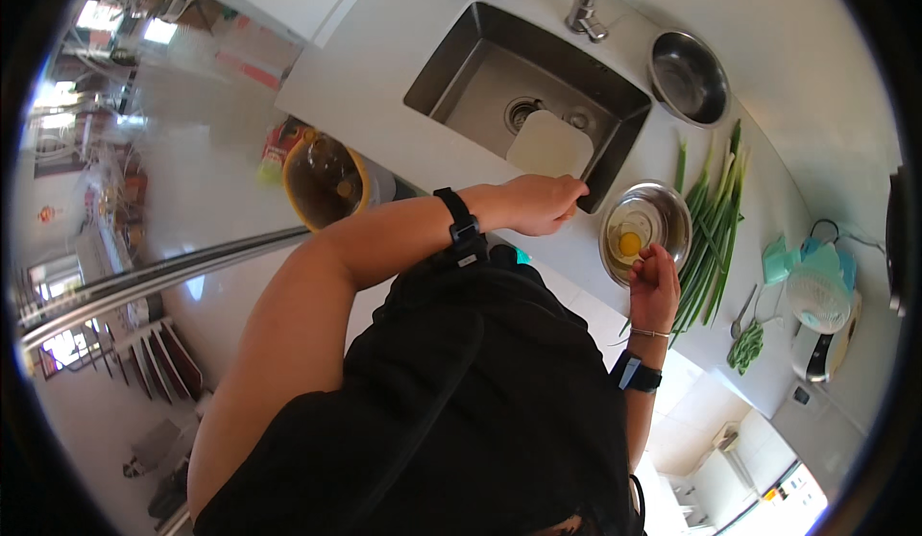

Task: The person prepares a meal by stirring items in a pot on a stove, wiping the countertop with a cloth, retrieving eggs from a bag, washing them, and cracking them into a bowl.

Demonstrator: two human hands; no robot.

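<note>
My left hand (544, 204) is curled into a fist above the front edge of the sink (468, 89). Nothing shows in it, though its palm is hidden. Just past its knuckles, a pale square plastic piece (551, 143), like a lid or shallow tray, appears over the sink by the drain. My right hand (655, 277) has bent fingers at the near rim of a stainless steel bowl (676, 212). Whether those fingers grip the rim or something small is unclear. Inside the bowl lies a raw egg with its yolk (629, 243) whole.
Spring onions (713, 226) lie right of the bowl. Another steel bowl (690, 78) stands behind, near the faucet (587, 14). Farther right are a spoon (742, 313), a bundle of green leaves (746, 347) and a small fan (819, 295). A lined bin (324, 183) stands left of the counter.
</note>
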